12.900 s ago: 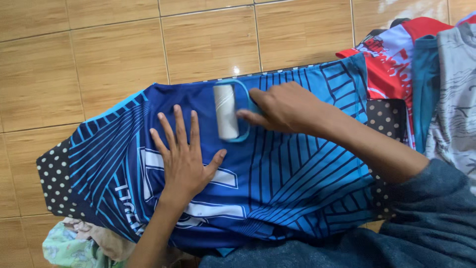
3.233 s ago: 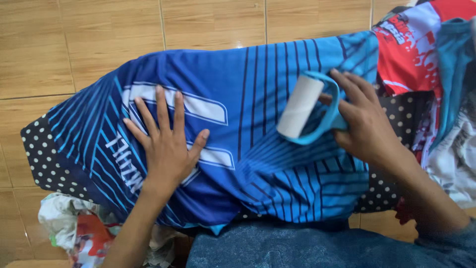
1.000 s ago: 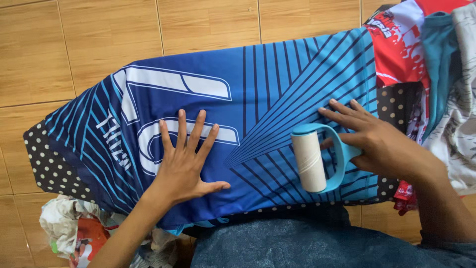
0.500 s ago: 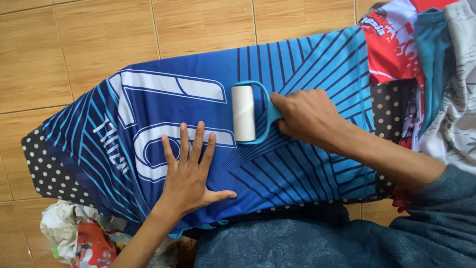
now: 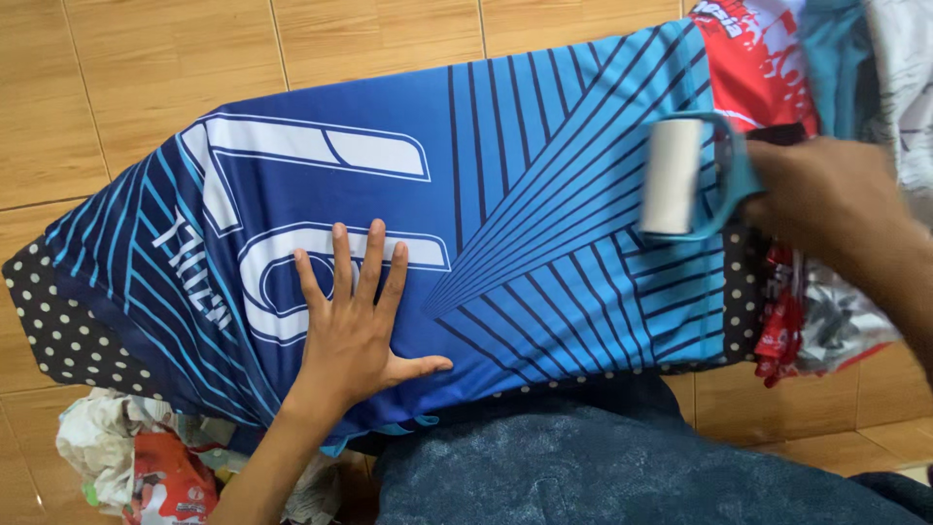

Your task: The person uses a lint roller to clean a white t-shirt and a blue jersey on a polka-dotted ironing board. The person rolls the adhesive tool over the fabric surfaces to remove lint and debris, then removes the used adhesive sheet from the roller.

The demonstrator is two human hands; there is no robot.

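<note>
While the left hand (image 5: 352, 331) presses flat and open on the soft, limp jersey (image 5: 505, 194), the right hand (image 5: 826, 194) grips the light lint roller (image 5: 671, 177) by its stiff handle.

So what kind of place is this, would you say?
Probably a home floor used for laundry: tan floor tiles, a blue jersey over a dotted board, the right hand holding a lint roller, a clothes pile.

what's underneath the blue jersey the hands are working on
Under the blue jersey a black cloth with white dots shows at both ends, with the left hand pressing on top. Whatever supports the dotted cloth is covered.
</note>
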